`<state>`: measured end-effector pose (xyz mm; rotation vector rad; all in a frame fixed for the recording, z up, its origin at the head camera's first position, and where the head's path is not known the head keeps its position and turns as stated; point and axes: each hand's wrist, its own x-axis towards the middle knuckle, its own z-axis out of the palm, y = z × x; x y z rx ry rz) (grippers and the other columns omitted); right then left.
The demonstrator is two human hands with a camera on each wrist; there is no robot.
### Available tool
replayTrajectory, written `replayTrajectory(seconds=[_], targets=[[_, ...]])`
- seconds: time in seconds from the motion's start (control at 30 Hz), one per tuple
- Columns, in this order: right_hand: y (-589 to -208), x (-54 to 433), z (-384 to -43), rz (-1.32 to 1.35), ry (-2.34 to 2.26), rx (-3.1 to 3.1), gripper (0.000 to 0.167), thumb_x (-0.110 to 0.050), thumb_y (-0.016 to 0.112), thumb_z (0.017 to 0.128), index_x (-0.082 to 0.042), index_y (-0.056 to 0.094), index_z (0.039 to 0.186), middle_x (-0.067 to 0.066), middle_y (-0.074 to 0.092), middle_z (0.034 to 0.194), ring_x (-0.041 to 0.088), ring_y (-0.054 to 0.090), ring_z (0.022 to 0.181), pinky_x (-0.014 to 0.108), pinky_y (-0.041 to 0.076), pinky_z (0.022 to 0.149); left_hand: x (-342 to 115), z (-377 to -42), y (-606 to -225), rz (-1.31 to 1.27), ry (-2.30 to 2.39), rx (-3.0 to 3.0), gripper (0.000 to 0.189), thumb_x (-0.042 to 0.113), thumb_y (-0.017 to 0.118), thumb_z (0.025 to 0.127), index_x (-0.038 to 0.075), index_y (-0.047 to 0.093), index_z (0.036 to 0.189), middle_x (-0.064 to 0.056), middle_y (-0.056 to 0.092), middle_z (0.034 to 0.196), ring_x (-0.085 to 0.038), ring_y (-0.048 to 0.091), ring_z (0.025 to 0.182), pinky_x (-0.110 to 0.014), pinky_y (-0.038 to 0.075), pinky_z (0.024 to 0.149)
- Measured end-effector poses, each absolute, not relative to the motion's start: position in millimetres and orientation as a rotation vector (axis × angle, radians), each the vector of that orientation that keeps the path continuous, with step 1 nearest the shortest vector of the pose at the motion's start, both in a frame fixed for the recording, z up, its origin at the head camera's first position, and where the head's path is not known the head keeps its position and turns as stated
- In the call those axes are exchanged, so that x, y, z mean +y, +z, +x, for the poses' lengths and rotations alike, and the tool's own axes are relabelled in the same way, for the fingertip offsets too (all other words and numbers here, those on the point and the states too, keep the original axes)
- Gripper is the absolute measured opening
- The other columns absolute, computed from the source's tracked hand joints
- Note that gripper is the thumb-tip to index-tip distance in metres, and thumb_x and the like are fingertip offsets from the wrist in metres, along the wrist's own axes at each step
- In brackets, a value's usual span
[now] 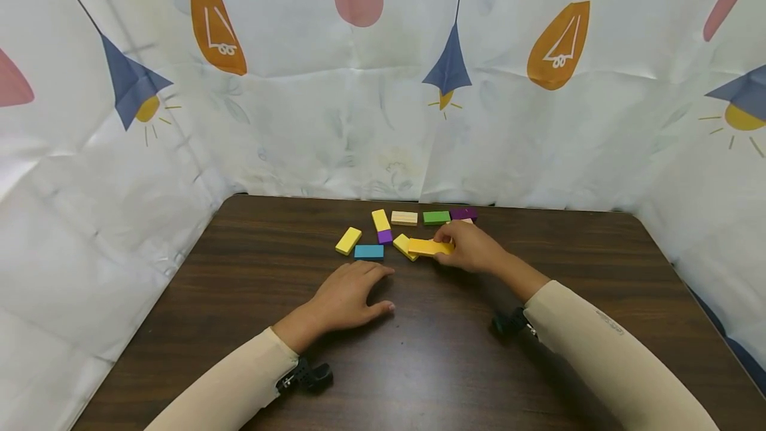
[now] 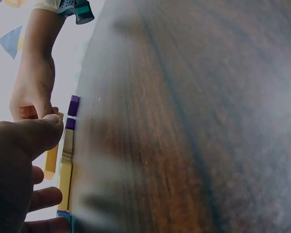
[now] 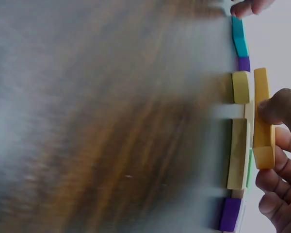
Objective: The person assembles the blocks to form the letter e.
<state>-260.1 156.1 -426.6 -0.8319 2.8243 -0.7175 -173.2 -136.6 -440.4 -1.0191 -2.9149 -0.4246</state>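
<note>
My right hand pinches an orange-yellow wooden block between thumb and fingers. The block is level and overlaps a paler yellow block in the head view; in the right wrist view it is held above the row of blocks. My left hand is held over the table with fingers spread and nothing in it. Its fingertips are just in front of a blue block. In the left wrist view its thumb overlaps the right hand.
Around the hands lie a yellow block, another yellow one by a purple block, and a pale wood block. A green block and a dark purple block lie near the back edge, before a printed curtain.
</note>
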Motion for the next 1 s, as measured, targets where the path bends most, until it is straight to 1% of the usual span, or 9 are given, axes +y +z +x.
replayTrajectory(seconds=[0.2, 0.47, 0.6, 0.77, 1.0], targets=[[-429, 157, -247, -0.885, -0.730, 2.818, 0.028, -0.023, 0.083, 0.087, -0.007, 0.073, 0.108, 0.002, 0.066, 0.101, 0.016, 0.059, 0.087, 0.034, 0.054, 0.081, -134, -174, -442, -1.016, -0.422, -2.906, 0.065, 0.050, 0.075, 0.091, 0.012, 0.059, 0.142, -0.007, 0.063, 0.134, -0.026, 0.057, 0.126, -0.050, 0.044, 0.106], [-432, 156, -233, -0.959, -0.763, 2.794, 0.027, -0.022, 0.084, 0.086, -0.008, 0.073, 0.106, -0.002, 0.067, 0.098, 0.011, 0.059, 0.085, 0.030, 0.053, 0.078, -132, -175, -444, -0.999, -0.452, -2.879, 0.063, 0.048, 0.075, 0.091, 0.011, 0.059, 0.140, -0.008, 0.063, 0.132, -0.027, 0.057, 0.125, -0.049, 0.045, 0.105], [-433, 155, -226, -0.937, -0.756, 2.774, 0.025, -0.023, 0.083, 0.086, -0.011, 0.073, 0.106, -0.004, 0.065, 0.098, 0.011, 0.057, 0.085, 0.030, 0.052, 0.077, -130, -176, -447, -0.998, -0.470, -2.864, 0.061, 0.045, 0.076, 0.091, 0.011, 0.059, 0.139, -0.007, 0.063, 0.132, -0.027, 0.058, 0.124, -0.049, 0.045, 0.105], [-435, 156, -219, -0.928, -0.746, 2.766, 0.025, -0.025, 0.083, 0.087, -0.013, 0.073, 0.106, -0.004, 0.065, 0.099, 0.011, 0.056, 0.085, 0.030, 0.052, 0.077, -128, -177, -448, -1.018, -0.478, -2.856, 0.060, 0.044, 0.075, 0.092, 0.011, 0.059, 0.139, -0.007, 0.063, 0.132, -0.026, 0.057, 0.124, -0.049, 0.044, 0.106], [-436, 155, -208, -0.987, -0.762, 2.756, 0.024, -0.024, 0.083, 0.087, -0.012, 0.073, 0.106, -0.003, 0.064, 0.099, 0.011, 0.056, 0.086, 0.029, 0.051, 0.075, -124, -176, -446, -1.043, -0.490, -2.835, 0.056, 0.041, 0.076, 0.092, 0.011, 0.061, 0.137, -0.007, 0.064, 0.130, -0.026, 0.058, 0.123, -0.048, 0.044, 0.106]])
